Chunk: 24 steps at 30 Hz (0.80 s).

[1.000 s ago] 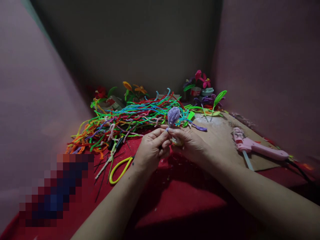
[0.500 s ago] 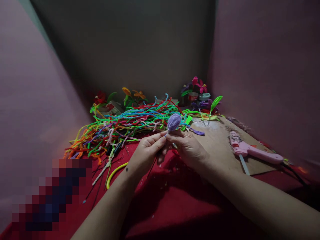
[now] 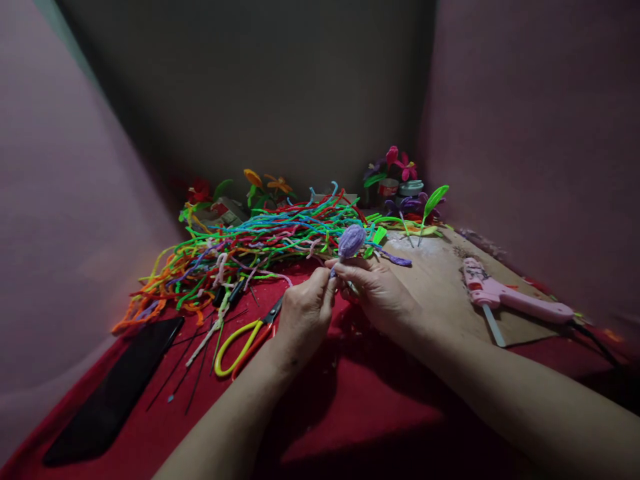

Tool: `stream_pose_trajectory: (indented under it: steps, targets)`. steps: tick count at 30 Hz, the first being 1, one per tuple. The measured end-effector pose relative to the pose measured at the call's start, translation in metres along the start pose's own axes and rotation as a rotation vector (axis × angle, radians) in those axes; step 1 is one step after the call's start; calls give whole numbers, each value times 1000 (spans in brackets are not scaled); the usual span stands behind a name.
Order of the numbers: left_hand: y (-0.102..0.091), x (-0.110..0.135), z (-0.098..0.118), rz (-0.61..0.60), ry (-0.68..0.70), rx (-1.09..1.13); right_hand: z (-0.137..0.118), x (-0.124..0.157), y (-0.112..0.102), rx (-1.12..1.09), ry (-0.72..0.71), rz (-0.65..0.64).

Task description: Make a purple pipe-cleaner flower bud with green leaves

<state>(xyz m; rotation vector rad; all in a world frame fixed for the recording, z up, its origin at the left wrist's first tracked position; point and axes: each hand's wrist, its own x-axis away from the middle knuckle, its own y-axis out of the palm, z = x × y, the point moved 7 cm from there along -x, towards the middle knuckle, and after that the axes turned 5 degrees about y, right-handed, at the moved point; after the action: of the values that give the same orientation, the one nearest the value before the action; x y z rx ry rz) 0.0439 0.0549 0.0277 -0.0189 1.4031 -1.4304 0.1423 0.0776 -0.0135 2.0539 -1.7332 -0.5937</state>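
A purple pipe-cleaner bud (image 3: 351, 241) stands upright in front of the heap of coloured pipe cleaners (image 3: 240, 250); its stem is hidden between the fingers and cannot be made out. The left hand (image 3: 304, 312) and right hand (image 3: 381, 293) meet beneath it, both pinched closed on that stem above the red cloth (image 3: 360, 407). Yellow-handled scissors (image 3: 243, 338) lie just left, and a pink glue gun (image 3: 515, 301) lies well apart on the right.

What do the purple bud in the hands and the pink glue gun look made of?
The purple rounded bud, pinched at its base by the left hand and right hand, looks like coiled chenille pipe cleaner: fuzzy, matt, like the coloured strands behind. The pink glue gun is probably moulded plastic: smooth, faint sheen.
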Motion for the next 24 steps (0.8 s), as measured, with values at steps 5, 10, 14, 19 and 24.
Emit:
stream_pose_trajectory:
  steps: [5,10,14,19,24]
  targets:
    - [-1,-1,1,-4,-24,60,1,2,1,-25,56,9]
    - [-13,-3,3,18,-71,113,0,2,5,-44,54,-56]
    - [-30,-5,-4,187,-153,316,4,2,5,-32,100,-54]
    - [-37,-7,-10,291,-134,444,13,6,10,4,191,-86]
    - [-37,-9,-9,257,-100,460,18,10,14,82,220,-101]
